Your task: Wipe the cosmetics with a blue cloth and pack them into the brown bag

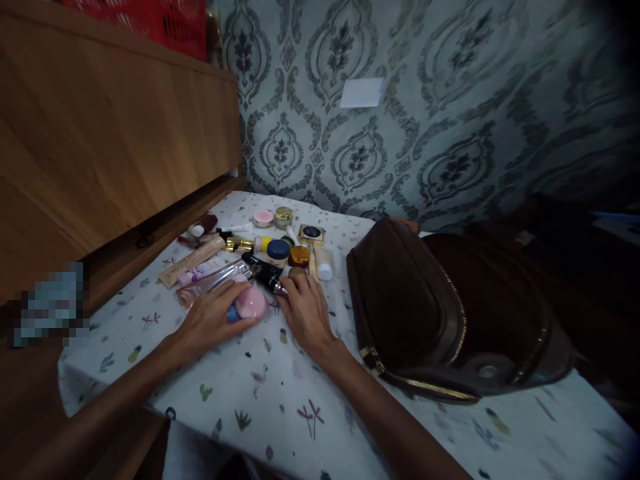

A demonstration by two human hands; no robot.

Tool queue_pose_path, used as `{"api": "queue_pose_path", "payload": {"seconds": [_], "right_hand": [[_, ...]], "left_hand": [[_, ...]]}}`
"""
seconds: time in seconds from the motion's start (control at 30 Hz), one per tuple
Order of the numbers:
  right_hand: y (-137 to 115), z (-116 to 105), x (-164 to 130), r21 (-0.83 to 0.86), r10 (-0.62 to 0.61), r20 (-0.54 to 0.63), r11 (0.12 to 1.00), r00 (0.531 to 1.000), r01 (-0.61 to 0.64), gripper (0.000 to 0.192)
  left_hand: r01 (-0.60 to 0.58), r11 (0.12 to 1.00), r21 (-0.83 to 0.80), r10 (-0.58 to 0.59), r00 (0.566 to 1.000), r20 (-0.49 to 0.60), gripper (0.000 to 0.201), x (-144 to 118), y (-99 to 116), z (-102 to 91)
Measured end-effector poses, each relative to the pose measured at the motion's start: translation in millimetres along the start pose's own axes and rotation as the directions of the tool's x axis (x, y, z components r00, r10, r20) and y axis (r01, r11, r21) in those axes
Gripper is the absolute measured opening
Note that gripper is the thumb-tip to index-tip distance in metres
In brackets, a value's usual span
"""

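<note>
My left hand (213,320) rests on the tablecloth with its fingers against a round pink jar (251,303) and a small blue item beside it. My right hand (306,308) lies flat, fingertips touching a black tube (265,272) with a silver end. Beyond the hands lies a cluster of cosmetics: a clear bottle (213,281), a blue-lidded jar (278,250), an amber jar (299,255), a gold-lidded jar (283,215), a pink compact (263,218) and a square compact (311,233).
A brown leather bag (415,300) with gold zips lies open to the right on the patterned tablecloth (280,400). A wooden cabinet (100,133) stands on the left, patterned wallpaper behind. A red crate (165,20) sits on top of the cabinet.
</note>
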State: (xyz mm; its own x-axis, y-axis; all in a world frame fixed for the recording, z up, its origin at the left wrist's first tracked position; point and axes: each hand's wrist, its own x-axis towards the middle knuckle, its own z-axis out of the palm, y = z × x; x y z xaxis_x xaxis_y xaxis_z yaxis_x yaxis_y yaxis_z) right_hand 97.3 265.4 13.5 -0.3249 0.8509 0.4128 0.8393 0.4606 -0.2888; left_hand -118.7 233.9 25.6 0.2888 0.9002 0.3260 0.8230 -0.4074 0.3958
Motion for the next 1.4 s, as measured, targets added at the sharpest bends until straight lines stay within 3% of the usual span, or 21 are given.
{"api": "queue_pose_path", "payload": {"seconds": [0.07, 0.17, 0.27, 0.43, 0.5, 0.57, 0.67, 0.77, 0.87, 0.97, 1.17, 1.4], "right_hand": [[5, -1, -14, 0.172, -0.096, -0.057, 0.980, 0.994, 0.104, 0.032], [10, -1, -33, 0.459, -0.201, -0.024, 0.868, 0.979, 0.189, 0.053], [10, 3, -41, 0.664, -0.138, 0.068, 0.745, 0.988, 0.058, 0.070], [4, 5, -39, 0.864, 0.080, 0.124, 0.481, 0.989, -0.148, 0.063], [3, 3, -38, 0.883, 0.155, 0.170, 0.414, 0.973, -0.220, 0.059], [2, 0, -38, 0.876, 0.203, 0.220, 0.389, 0.954, -0.285, 0.054], [2, -1, -38, 0.886, 0.195, 0.267, 0.335, 0.944, -0.320, 0.051], [3, 3, -39, 0.917, 0.157, 0.257, 0.271, 0.953, -0.292, 0.050], [3, 6, -40, 0.906, 0.163, 0.222, 0.330, 0.961, -0.266, 0.046], [1, 3, -41, 0.878, 0.180, 0.233, 0.384, 0.956, -0.287, 0.041], [-6, -9, -43, 0.798, 0.193, 0.203, 0.536, 0.960, -0.277, 0.041], [-7, -9, -48, 0.700, 0.161, 0.117, 0.687, 0.980, -0.196, 0.042]], "left_hand": [[-0.006, 0.999, -0.053, 0.005, 1.000, -0.020, 0.053, 0, 1, 1.2], [-0.003, 0.985, -0.171, -0.004, 0.999, -0.043, 0.055, 3, 7, 4.0], [-0.030, 0.947, -0.321, 0.024, 0.999, -0.025, 0.053, 7, 18, 7.8], [-0.038, 0.919, -0.392, 0.044, 0.999, 0.007, 0.059, 14, 30, 7.7], [-0.014, 0.929, -0.369, -0.001, 0.999, -0.039, 0.051, 16, 33, 2.8], [-0.031, 0.936, -0.349, -0.027, 0.987, -0.160, 0.036, 18, 39, -3.1], [-0.221, 0.929, -0.297, 0.119, 0.938, -0.326, 0.022, 21, 51, -5.9], [-0.458, 0.858, -0.233, 0.410, 0.883, -0.227, 0.024, 23, 58, 5.2], [-0.512, 0.832, -0.214, 0.498, 0.859, -0.118, 0.027, 23, 54, 23.7], [-0.422, 0.877, -0.230, 0.404, 0.907, -0.123, 0.027, 20, 47, 35.0], [-0.328, 0.917, -0.229, 0.313, 0.944, -0.099, 0.026, 16, 50, 33.2], [-0.178, 0.937, -0.299, 0.178, 0.984, -0.027, 0.031, 17, 51, 33.8]]}}
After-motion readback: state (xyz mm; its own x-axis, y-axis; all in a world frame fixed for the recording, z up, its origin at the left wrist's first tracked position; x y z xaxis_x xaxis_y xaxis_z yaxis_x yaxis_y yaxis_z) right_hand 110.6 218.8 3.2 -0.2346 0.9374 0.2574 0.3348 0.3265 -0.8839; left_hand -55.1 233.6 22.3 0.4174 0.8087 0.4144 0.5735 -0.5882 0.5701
